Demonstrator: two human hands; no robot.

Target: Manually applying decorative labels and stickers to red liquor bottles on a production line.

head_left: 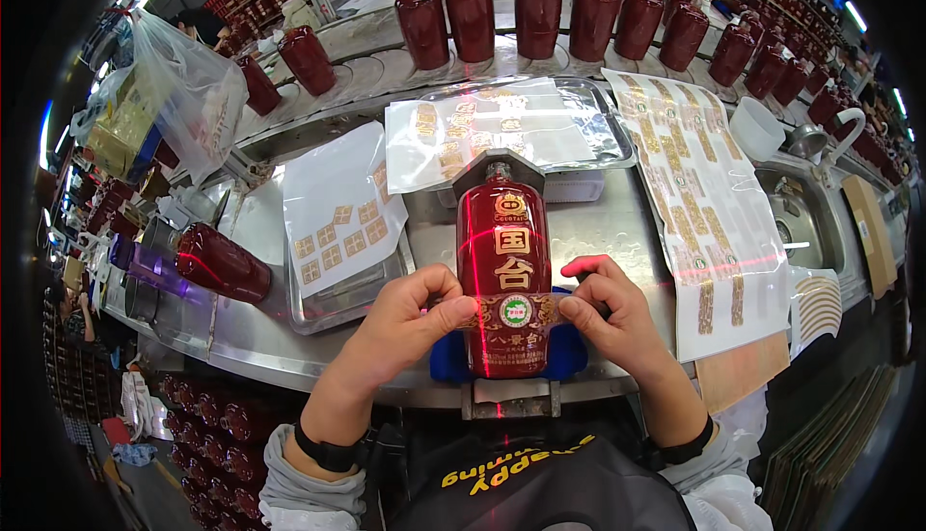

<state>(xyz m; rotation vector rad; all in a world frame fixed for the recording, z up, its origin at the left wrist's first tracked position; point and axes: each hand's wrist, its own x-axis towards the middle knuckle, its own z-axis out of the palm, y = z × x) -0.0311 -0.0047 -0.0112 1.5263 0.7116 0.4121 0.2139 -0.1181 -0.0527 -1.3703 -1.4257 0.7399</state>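
A dark red bottle (502, 275) with gold lettering lies in a metal holder (529, 406), its neck pointing away from me, with a blue pad (448, 359) under its near end. Red laser lines cross it. Over its lower front stretches a gold-patterned decal strip (516, 311) with a round green-and-white emblem. My left hand (391, 324) pinches the strip's left end between thumb and finger. At the right end, my right hand (617, 317) has its thumb on the strip and its index finger raised. Whether the strip's middle touches the glass, I cannot tell.
Decal sheets (338, 189) lie on a tray at left; others (487, 131) lie on a tray behind the bottle. A long decal sheet (694, 213) hangs over the right edge. Another red bottle (224, 261) leans at left. Several bottles (537, 20) line the conveyor beyond. A sink (796, 208) is at right.
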